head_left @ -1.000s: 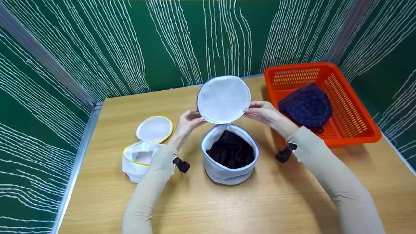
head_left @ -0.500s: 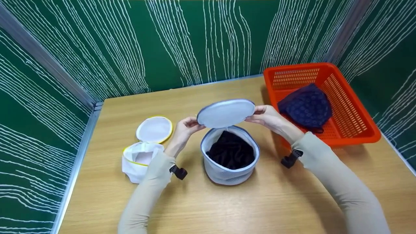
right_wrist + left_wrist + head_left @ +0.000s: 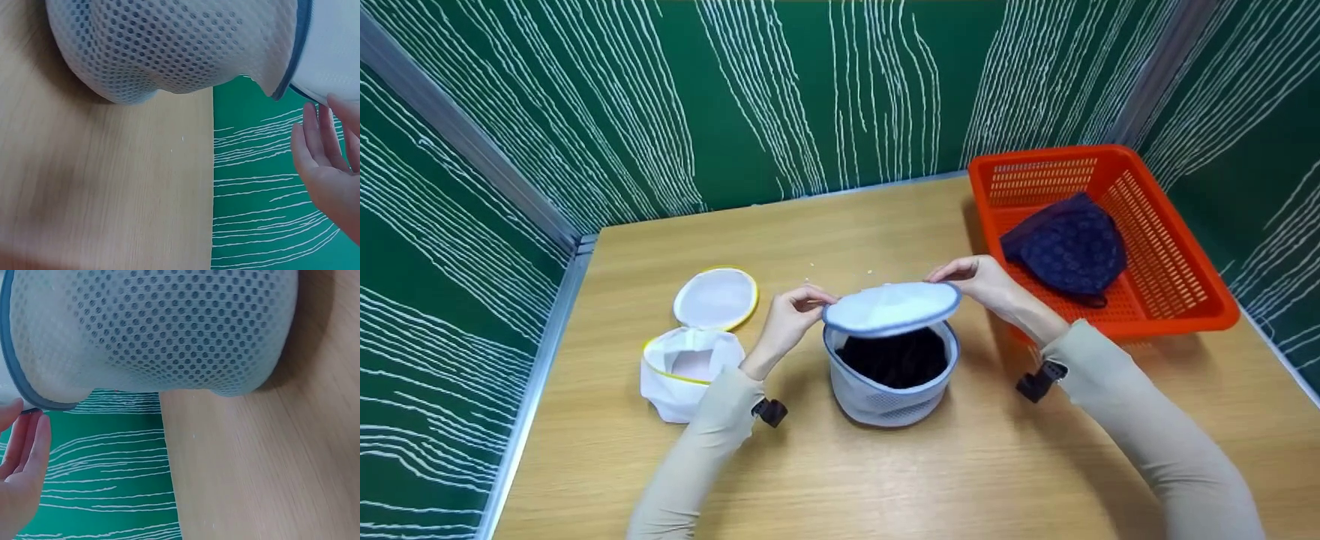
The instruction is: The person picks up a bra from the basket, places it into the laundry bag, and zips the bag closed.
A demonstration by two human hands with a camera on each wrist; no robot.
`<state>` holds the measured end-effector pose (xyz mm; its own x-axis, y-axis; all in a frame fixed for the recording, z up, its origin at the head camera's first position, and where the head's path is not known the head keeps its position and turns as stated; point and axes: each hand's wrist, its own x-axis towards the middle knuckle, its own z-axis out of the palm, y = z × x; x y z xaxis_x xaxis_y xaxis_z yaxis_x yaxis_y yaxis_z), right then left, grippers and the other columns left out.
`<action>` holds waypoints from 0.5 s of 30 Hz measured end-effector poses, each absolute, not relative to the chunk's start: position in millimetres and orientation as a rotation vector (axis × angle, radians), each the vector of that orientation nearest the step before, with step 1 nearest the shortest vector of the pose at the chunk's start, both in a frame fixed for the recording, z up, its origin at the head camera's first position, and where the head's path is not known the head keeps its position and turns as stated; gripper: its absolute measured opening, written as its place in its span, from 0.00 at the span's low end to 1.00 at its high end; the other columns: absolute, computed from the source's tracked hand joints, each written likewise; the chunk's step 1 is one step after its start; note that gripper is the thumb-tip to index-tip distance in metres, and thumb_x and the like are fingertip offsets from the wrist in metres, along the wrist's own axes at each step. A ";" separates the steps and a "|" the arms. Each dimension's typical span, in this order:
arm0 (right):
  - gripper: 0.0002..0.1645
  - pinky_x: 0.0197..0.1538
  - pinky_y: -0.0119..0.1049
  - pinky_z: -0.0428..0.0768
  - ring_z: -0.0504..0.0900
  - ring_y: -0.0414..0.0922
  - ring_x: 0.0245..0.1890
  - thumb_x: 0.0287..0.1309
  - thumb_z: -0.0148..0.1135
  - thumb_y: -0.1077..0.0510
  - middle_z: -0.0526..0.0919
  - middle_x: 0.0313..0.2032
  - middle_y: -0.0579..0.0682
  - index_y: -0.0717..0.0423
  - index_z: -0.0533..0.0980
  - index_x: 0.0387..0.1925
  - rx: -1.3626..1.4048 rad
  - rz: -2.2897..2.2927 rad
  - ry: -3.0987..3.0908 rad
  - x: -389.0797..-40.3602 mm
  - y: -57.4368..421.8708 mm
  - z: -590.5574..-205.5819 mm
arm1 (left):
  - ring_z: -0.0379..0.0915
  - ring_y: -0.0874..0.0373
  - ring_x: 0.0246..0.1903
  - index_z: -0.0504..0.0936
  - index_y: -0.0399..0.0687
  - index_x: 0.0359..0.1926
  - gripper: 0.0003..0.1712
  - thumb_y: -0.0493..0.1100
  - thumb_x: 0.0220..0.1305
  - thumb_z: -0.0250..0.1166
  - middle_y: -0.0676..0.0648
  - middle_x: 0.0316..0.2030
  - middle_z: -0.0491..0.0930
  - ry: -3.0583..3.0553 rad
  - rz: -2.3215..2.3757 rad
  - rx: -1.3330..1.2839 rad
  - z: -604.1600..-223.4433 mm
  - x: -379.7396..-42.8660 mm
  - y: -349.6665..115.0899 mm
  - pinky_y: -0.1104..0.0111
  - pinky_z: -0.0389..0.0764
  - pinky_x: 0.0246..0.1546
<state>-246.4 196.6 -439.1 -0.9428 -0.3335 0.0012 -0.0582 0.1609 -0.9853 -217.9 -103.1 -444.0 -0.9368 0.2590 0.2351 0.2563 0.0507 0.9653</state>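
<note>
Mesh bag (image 3: pixel 885 409) stood upright on the wooden table (image 3: pixel 885 487), just nearer than both hands and between them, dark cloth (image 3: pixel 896 364) inside. Its round lid (image 3: pixel 894 306) hung tilted over the bag's mouth, partly open. Left of the bag, the left hand (image 3: pixel 789 321) pinched the lid's rim; right of it, the right hand (image 3: pixel 986 283) pinched the rim too. A yellow-edged white pouch (image 3: pixel 671 397) sat left of the bag; beyond the bag's right, an orange basket (image 3: pixel 1155 328) held a navy pouch (image 3: pixel 1065 247).
</note>
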 end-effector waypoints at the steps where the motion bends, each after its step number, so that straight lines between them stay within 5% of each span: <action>1: 0.08 0.44 0.26 0.74 0.77 0.37 0.39 0.49 0.60 0.68 0.82 0.36 0.48 0.63 0.80 0.33 -0.382 -1.842 2.237 -245.6 196.6 -439.5 | 0.76 0.54 0.36 0.79 0.25 0.30 0.04 0.24 0.51 0.59 0.41 0.32 0.78 2.292 2.078 0.573 -442.3 -215.3 -102.7 0.68 0.76 0.41; 7: 0.10 0.47 0.26 0.72 0.76 0.38 0.43 0.51 0.59 0.66 0.80 0.40 0.51 0.68 0.78 0.37 -0.360 -1.795 2.277 -241.5 195.2 -442.6 | 0.74 0.51 0.37 0.79 0.24 0.28 0.05 0.22 0.50 0.57 0.33 0.33 0.77 2.432 2.007 0.644 -426.4 -199.0 -97.8 0.59 0.74 0.44; 15: 0.10 0.46 0.26 0.73 0.76 0.37 0.44 0.53 0.55 0.69 0.78 0.44 0.56 0.71 0.77 0.38 -0.372 -1.827 2.262 -236.8 195.2 -452.5 | 0.74 0.47 0.39 0.79 0.26 0.27 0.06 0.21 0.48 0.57 0.30 0.34 0.77 2.542 1.921 0.677 -427.0 -192.0 -97.6 0.65 0.73 0.46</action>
<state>-236.8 195.2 -452.5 -0.9462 -0.3236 -0.0045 -0.0638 0.2001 -0.9777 -192.0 -97.6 -427.0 -0.9071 0.2551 0.3347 0.3916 0.2205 0.8933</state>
